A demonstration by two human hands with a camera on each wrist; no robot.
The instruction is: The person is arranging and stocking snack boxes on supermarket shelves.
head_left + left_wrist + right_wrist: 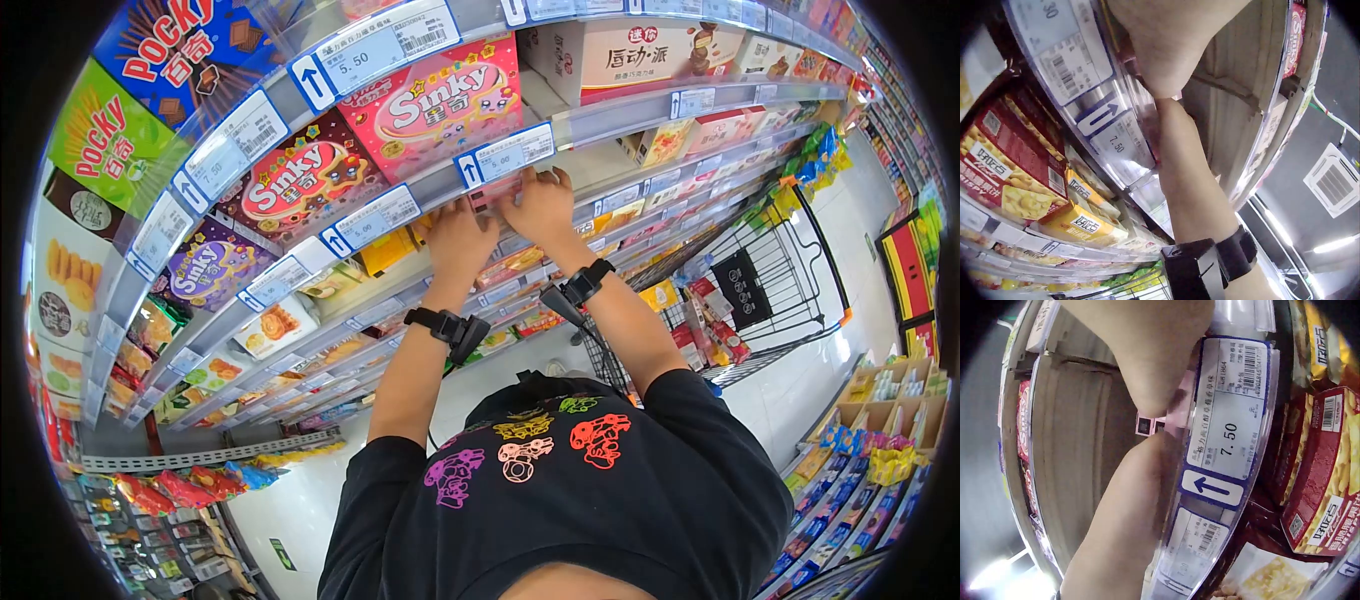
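Both bare hands reach side by side into a shelf of snack boxes in the head view. My left hand (460,238) and right hand (540,208) hold a small pink box (1145,425) between them, its fingertip contacts mostly hidden. Two dark square codes show on its pink surface in the right wrist view. A price label (503,157) on the shelf above sits just over the hands. In the left wrist view, a 7.50 label (1119,144) lies along the shelf edge beside the right forearm.
Pink Sinky boxes (445,100) and Pocky boxes (165,60) fill the shelves above and left. Red biscuit boxes (1013,162) stand on a lower shelf. A shopping cart (790,285) with packages stands at the right, over a pale floor.
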